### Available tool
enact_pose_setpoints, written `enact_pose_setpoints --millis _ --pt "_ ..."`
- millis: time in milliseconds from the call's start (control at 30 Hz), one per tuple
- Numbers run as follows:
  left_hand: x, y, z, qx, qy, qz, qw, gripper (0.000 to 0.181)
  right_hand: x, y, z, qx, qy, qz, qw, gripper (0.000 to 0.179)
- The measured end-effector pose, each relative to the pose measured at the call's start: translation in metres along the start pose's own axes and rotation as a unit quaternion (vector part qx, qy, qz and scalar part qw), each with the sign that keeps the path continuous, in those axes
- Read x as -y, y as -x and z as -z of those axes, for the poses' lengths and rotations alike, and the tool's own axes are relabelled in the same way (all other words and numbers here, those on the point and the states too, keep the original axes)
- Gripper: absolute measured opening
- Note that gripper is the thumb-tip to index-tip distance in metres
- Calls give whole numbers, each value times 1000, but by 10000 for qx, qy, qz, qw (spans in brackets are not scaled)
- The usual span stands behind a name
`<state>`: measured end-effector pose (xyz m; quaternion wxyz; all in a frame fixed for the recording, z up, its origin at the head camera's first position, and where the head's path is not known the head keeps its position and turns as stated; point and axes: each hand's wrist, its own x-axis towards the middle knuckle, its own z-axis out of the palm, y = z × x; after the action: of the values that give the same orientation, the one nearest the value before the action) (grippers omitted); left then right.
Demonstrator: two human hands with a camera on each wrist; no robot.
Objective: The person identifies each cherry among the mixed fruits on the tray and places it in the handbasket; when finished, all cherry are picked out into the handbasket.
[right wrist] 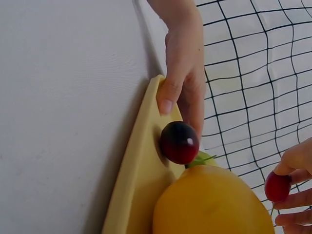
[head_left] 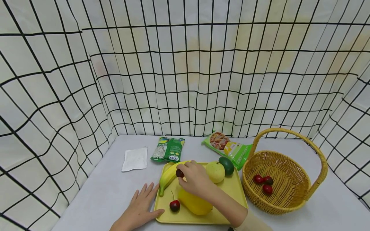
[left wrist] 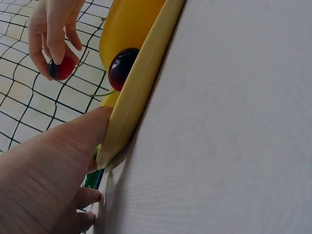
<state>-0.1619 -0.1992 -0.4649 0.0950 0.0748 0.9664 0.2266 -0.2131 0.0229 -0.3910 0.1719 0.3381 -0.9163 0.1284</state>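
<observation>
My right hand (head_left: 195, 178) pinches a dark red cherry (head_left: 180, 173) above the yellow tray (head_left: 234, 190); its stem shows in both wrist views. At the tray's left side lies my left hand (head_left: 140, 205), fingers spread and straight, with the thumb on the rim by the near corner. A second cherry (head_left: 174, 206), stem up, sits on the tray near that thumb. Beside it is a large yellow fruit (head_left: 199, 206), partly covered by the right forearm. A banana (head_left: 165, 181) lies along the tray's left side. Towards the back right are a pale green round fruit (head_left: 215, 172) and a dark green fruit (head_left: 227, 166).
Right of the tray stands a wicker basket (head_left: 274, 207) with a tall arched handle and several cherries (head_left: 267, 189) inside. Behind the tray lie a green packet (head_left: 168, 149) and a green snack bag (head_left: 228, 147). A white square (head_left: 135, 159) lies at the back left.
</observation>
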Motion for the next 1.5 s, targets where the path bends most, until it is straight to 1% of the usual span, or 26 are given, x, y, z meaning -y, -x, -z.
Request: enact_pose_setpoints --millis 200,433,767,900,1100,1267,1367,1500 --pt "0 -2 0 -6 -45 26 10000 98 -2 5 14 -209 138 17 9997 26" --pt "1 -3 -1 29 -58 54 10000 98 -9 13 26 -714 250 89 9971 28" --pt "1 -2 -1 -33 -6 -50 10000 97 -28 24 42 -1271 65 -36 9919 28" --pt "2 -2 -1 -8 -7 -8 10000 97 -40 29 45 -1328 79 -137 9910 29" --pt "2 -3 -2 -5 11 2 10000 98 -57 40 52 -1195 20 -653 9907 31" --pt "2 -4 -2 33 27 64 10000 98 -69 50 58 -1167 12 -1014 9880 33" --pt "1 -4 -2 44 25 67 10000 99 -76 57 59 -1208 110 -1083 9867 33" --pt "2 -4 -2 37 48 42 10000 99 -87 66 58 -1303 309 -969 9862 33"
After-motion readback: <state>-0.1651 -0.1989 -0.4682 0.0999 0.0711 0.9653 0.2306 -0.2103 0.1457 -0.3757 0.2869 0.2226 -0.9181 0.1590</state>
